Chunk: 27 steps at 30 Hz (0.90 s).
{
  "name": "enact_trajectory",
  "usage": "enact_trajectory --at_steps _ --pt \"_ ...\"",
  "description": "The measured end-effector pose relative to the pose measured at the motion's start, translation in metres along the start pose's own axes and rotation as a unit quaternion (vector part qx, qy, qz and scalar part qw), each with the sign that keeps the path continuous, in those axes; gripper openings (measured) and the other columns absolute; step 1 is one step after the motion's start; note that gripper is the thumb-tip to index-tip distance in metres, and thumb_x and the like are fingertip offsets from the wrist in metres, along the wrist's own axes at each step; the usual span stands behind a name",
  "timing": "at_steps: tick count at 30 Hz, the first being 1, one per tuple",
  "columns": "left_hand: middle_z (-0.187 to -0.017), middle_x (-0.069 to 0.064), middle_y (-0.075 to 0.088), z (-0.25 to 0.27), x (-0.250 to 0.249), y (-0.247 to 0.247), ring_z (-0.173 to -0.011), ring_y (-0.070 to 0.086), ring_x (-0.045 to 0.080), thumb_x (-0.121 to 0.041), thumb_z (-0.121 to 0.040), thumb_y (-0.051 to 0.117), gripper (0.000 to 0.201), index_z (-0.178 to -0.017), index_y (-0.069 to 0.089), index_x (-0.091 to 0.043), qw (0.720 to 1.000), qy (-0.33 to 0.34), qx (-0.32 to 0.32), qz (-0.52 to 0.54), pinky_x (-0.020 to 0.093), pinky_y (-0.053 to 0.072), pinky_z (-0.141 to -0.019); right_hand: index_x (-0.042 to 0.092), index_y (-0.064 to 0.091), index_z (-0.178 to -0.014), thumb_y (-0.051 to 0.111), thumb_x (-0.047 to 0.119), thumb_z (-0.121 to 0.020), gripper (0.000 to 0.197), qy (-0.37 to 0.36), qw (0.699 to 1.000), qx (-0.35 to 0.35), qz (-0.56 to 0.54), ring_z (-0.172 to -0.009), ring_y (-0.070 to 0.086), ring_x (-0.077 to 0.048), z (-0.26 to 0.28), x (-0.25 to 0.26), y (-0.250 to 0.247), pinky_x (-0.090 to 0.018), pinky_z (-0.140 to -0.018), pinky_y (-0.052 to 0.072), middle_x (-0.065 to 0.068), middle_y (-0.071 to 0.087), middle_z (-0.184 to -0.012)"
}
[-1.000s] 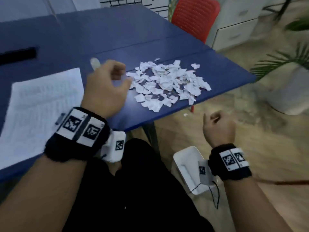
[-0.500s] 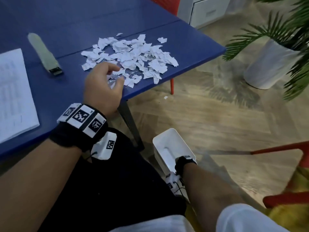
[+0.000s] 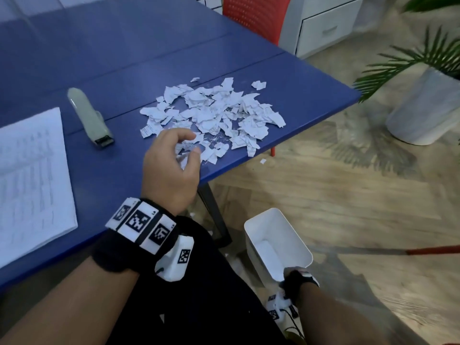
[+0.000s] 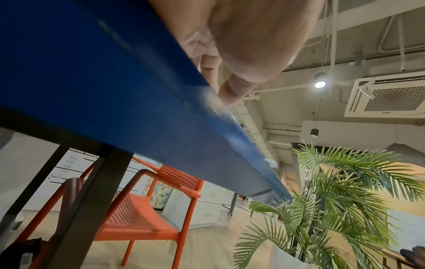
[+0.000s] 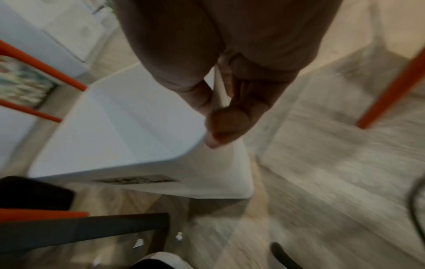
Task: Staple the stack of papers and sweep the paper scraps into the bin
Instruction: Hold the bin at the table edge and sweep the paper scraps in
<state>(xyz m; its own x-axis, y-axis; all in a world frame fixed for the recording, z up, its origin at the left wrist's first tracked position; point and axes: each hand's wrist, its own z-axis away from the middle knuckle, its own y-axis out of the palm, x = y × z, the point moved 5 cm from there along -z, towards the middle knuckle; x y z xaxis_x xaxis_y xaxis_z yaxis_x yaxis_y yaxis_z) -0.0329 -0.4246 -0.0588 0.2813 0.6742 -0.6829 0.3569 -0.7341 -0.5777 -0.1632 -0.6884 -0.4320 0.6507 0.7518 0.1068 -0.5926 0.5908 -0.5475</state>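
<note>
On the table (image 3: 311,100), stapler (image 3: 90,119) lies between papers (image 3: 29,175) and scraps (image 3: 214,115); bin (image 3: 296,242) stands on the floor.

Black wristbands (image 3: 139,235) carrying white tags with black square codes; white camera pod (image 3: 175,260) beneath left wristband; black trousers (image 3: 199,295).

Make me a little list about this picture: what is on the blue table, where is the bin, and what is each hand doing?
table: blue table
paper stack: lies flat at the table's left edge
stapler: on the table between the stack and the scraps, nobody touching it
paper scraps: loose pile near the table's right corner; a few bits on the floor
bin: white bin on the floor, below the table edge
left hand: over the near edge of the pile, fingers loosely curled
right hand: down at the bin, pinches its rim
</note>
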Motion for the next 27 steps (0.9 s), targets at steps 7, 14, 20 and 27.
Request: enact_trajectory --at_steps 7,14,20,27 --pt "-0.143 -0.002 0.045 0.007 -0.006 -0.003 -0.135 0.038 0.021 -0.041 -0.089 0.055 0.049 -0.134 0.047 -0.025 0.981 -0.047 0.12 -0.145 0.046 0.034 -0.109 0.003 0.059 -0.139 0.057 0.021 -0.093 0.049 -0.079 0.983 -0.134 -0.097 -0.128 0.061 -0.033 0.024 0.039 -0.092 -0.037 -0.103 0.049 -0.022 0.064 -0.138" --pt "-0.164 0.0 0.005 0.02 -0.019 0.017 -0.151 -0.001 0.019 -0.052 -0.095 0.039 0.068 -0.154 0.017 -0.026 0.934 -0.04 0.266 -0.237 0.043 0.003 -0.123 0.007 0.024 -0.136 0.057 0.008 -0.084 0.062 -0.128 0.912 -0.16 -0.356 -0.044 0.058 -0.027 0.096 0.049 -0.138 -0.021 -0.032 0.04 -0.021 0.062 -0.08" --pt "-0.164 0.002 -0.013 0.024 -0.026 0.032 -0.15 -0.018 0.018 -0.045 -0.099 0.031 0.07 -0.156 -0.002 -0.023 0.928 0.005 0.293 -0.232 0.037 -0.006 -0.122 0.027 0.033 -0.132 0.051 0.011 -0.075 0.063 -0.211 0.866 -0.158 -0.425 -0.038 0.055 -0.028 0.154 0.059 -0.165 -0.027 -0.039 0.043 -0.028 0.069 -0.089" --pt "-0.165 0.001 -0.005 0.044 -0.06 0.056 -0.151 -0.012 0.015 -0.033 -0.099 0.035 0.063 -0.155 0.01 -0.02 0.925 0.128 0.3 -0.196 0.028 -0.01 -0.118 0.028 0.037 -0.135 0.049 0.005 -0.076 0.064 -0.265 0.856 -0.173 -0.408 -0.033 0.048 -0.023 0.205 0.069 -0.181 -0.021 -0.035 0.035 -0.019 0.065 -0.066"
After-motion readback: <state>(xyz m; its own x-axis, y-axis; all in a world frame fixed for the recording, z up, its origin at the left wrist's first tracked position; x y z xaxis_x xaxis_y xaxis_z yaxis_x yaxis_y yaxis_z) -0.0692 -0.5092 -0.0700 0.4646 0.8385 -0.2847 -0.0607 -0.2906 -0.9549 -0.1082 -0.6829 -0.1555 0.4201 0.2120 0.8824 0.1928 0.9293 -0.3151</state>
